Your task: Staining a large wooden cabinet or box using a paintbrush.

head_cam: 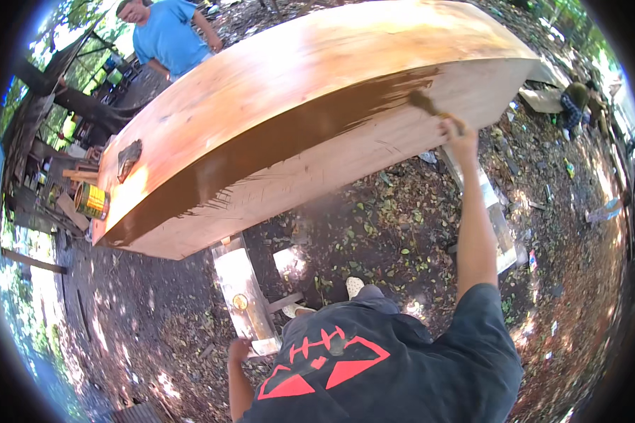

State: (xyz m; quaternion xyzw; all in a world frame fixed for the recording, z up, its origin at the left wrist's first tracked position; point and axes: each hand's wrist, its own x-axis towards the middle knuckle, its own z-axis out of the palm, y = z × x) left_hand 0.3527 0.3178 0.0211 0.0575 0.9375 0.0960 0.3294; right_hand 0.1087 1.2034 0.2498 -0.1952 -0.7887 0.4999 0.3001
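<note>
A large box-like wooden piece point(317, 198) lies across supports before me, its top face glossy orange-brown. Brown coating covers the upper band of its near side, ragged at the lower edge; the wood below and at the right is pale and bare. My right hand point(459, 138) grips the handle of a paintbrush point(423, 102), whose dark bristles meet the side at the right end of the brown band. Low at my left, my left hand point(239, 350) is beside the end of a wooden plank support point(246, 293); whether it grips the plank is unclear.
A metal can point(91, 201) and a dark crumpled object point(129, 158) rest on the top's left end. A round yellowish lid-like disc point(239, 301) lies on the left support. Another support point(500, 232) stands right. Beyond the piece is a person in a blue shirt point(169, 37). Leaves litter the ground.
</note>
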